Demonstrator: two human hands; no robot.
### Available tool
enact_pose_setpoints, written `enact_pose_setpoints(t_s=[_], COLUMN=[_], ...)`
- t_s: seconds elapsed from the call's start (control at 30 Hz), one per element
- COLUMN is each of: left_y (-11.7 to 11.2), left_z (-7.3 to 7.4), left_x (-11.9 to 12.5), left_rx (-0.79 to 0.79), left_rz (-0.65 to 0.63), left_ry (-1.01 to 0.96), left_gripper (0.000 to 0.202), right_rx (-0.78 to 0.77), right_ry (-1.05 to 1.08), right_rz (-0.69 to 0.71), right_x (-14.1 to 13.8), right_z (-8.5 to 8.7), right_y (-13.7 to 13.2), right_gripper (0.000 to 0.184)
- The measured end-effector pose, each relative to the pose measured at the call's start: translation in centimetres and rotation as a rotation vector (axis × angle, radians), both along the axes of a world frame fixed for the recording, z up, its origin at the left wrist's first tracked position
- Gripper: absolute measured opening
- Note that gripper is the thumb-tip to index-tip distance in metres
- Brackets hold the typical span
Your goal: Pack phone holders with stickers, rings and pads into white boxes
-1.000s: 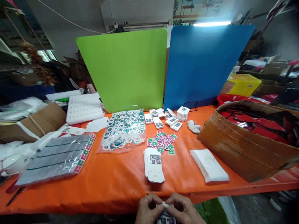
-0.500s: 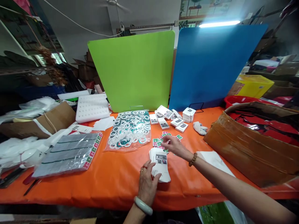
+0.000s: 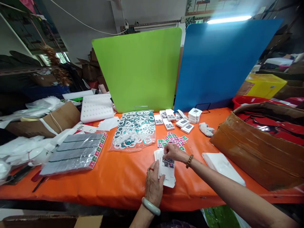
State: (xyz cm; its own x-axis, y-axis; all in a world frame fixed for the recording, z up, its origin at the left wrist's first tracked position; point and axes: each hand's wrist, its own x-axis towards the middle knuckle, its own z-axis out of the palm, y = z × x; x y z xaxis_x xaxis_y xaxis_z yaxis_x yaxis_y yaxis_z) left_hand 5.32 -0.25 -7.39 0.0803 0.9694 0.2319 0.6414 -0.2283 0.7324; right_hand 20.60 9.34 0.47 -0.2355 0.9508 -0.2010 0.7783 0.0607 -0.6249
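A stack of white printed cards (image 3: 169, 179) lies on the orange tabletop in front of me, its edges slightly uneven. My left hand (image 3: 154, 182) holds its left side, fingers along the edge and thumb on the top card. At the far end of the stack, my right hand (image 3: 174, 152) is bent into a pinch over the printed picture. What its fingertips hold, if anything, is hidden. Just beyond lie scattered small pink and green cards (image 3: 174, 138), partly behind the right hand. Further back are several small stacks of white cards (image 3: 182, 123).
A clear bag of teal and white rings (image 3: 133, 130) lies left of centre. Further left is a plastic-wrapped grey pack (image 3: 76, 152). On the right are a white sheet pile (image 3: 224, 167), a white glove (image 3: 206, 129) and a large brown carton (image 3: 256, 148). Green (image 3: 142, 69) and blue (image 3: 220, 63) panels stand behind.
My right hand has come down and nearer, from above the pink and green cards to the far end of the stack. My left hand stays on the stack. The whole view has shifted slightly.
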Motion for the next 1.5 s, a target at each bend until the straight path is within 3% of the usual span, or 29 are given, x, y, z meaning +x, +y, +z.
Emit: enact_pose_setpoints(t_s=[0.17, 0.27, 0.4, 0.5, 0.63, 0.8, 0.87, 0.93, 1.0, 1.07, 1.13, 1.2, 1.27, 1.4, 1.5], left_y=[0.0, -0.2, -0.8, -1.4, -2.6, -3.7, -3.7, -3.5, -3.3, -3.3, -3.6, -3.9, -4.3, -5.0, -5.9], left_z=[2.7, 3.9, 4.1, 3.7, 3.1, 3.8, 4.3, 4.5, 4.4, 4.2, 3.9, 3.7, 3.6, 3.2, 2.5], left_x=[0.2, 0.3, 0.6, 0.9, 1.3, 1.7, 1.6, 1.3, 1.0, 0.8, 0.9, 1.1, 1.3, 0.9, 0.3], left_rx=[0.024, 0.053, 0.082, 0.083, 0.016, -0.147, -0.214, -0.288, -0.369, -0.438, -0.475, -0.499, -0.521, -0.484, -0.464], left_rz=[-0.023, -0.030, -0.050, -0.051, -0.054, -0.137, -0.145, -0.097, -0.015, 0.060, 0.110, 0.124, 0.112, 0.094, 0.084], left_ry=[-0.098, -0.118, 0.049, 0.214, 0.214, -0.131, -0.326, -0.518, -0.704, -0.873, -0.986, -1.027, -1.019, -0.963, -0.922], left_gripper=[0.042, 0.039, 0.040, 0.043, 0.050, 0.041, 0.037, 0.035, 0.037, 0.041, 0.044, 0.044, 0.042, 0.050, 0.064], right_rx=[-0.002, -0.111, -0.334, -0.367, -0.359, -0.294, -0.103, 0.187, 0.370, 0.289, 0.013, -0.217, -0.311, -0.262, -0.098], right_ry=[0.127, 0.416, 0.882, 1.039, 1.061, 0.929, 0.775, 0.603, 0.492, 0.516, 0.681, 0.874, 0.989, 0.945, 0.876], right_rz=[-0.022, -0.035, -0.075, -0.118, -0.104, -0.033, -0.056, -0.154, -0.279, -0.326, -0.253, -0.180, -0.165, -0.194, -0.227], right_x=[1.5, 2.2, 2.3, 2.0, 1.6, 0.8, 0.7, 0.7, 0.8, 0.9, 0.9, 0.9, 1.0, 1.9, 2.4], right_z=[2.1, 2.2, 1.0, 0.3, 0.2, 0.7, 1.0, 1.0, 0.5, -0.6, -2.1, -3.6, -4.9, -6.7, -7.7], right_y=[-2.3, -3.9, -5.8, -7.1, -8.4, -9.5, -10.0, -10.5, -11.0, -11.5, -12.0, -12.5, -13.0, -14.6, -16.4], right_gripper=[0.015, 0.016, 0.030, 0.035, 0.034, 0.024, 0.017, 0.014, 0.027, 0.039, 0.037, 0.037, 0.037, 0.033, 0.061])
